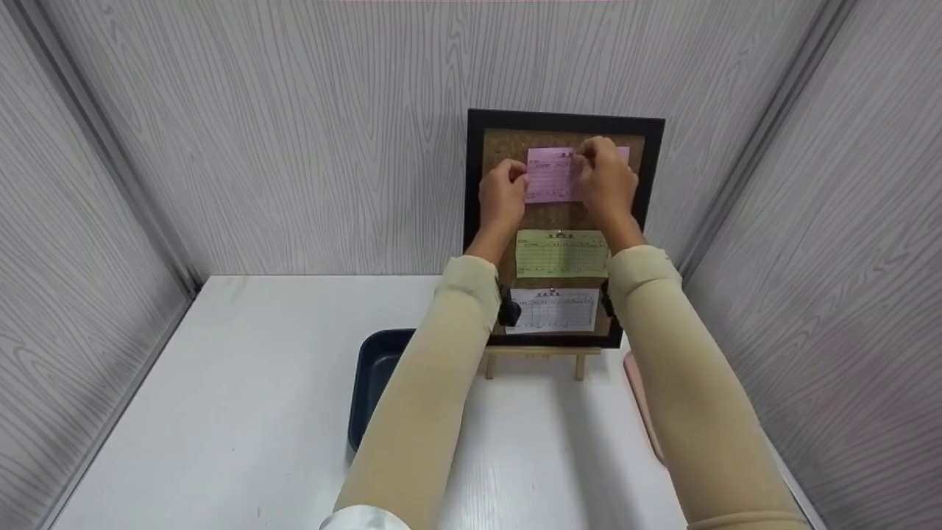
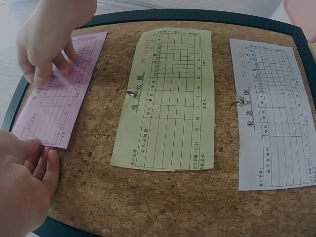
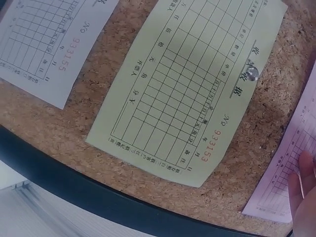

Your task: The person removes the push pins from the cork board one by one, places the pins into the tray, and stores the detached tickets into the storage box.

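Note:
A pink receipt slip lies against the upper part of a framed cork board. My left hand pinches the slip's left edge between thumb and fingers. Over the slip's top middle, my right hand has its thumb and forefinger bent together; whether a pin is between those fingertips is hidden. In the left wrist view, other fingers of the right hand touch the pink paper. Lower on the board hang a yellow-green receipt and a white receipt, each with a clear pushpin at its top.
The board leans on a small wooden easel on the white table. A dark blue tray stands to the left, partly behind my left sleeve. A pink flat object lies at right, partly covered by my right sleeve. Grey panels enclose the table.

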`<state>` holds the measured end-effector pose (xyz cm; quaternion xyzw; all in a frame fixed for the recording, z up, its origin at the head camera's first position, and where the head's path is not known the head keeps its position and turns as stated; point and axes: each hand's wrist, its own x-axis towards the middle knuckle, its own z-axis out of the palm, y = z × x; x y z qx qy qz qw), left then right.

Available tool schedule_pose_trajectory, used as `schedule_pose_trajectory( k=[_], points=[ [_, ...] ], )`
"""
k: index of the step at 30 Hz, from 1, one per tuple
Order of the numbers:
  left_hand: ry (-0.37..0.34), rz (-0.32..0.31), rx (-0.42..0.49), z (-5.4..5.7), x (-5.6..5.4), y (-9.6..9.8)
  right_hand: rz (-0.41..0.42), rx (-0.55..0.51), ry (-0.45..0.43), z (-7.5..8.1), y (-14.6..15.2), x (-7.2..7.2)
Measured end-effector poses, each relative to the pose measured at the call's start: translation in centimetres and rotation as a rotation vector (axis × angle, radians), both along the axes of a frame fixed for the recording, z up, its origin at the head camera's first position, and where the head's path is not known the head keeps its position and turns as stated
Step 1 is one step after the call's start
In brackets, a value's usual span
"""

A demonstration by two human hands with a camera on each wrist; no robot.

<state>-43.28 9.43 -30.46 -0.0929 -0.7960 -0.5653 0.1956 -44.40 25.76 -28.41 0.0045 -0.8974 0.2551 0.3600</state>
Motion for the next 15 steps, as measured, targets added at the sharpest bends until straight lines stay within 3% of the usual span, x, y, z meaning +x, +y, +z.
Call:
schedule_pose_trajectory(
  k=[15],
  points=[
    [0.044, -0.114, 0.169, -1.3, 0.4, -2.1, 0.123, -0.204, 0.010, -0.9, 0.5, 2.7]
  ],
)
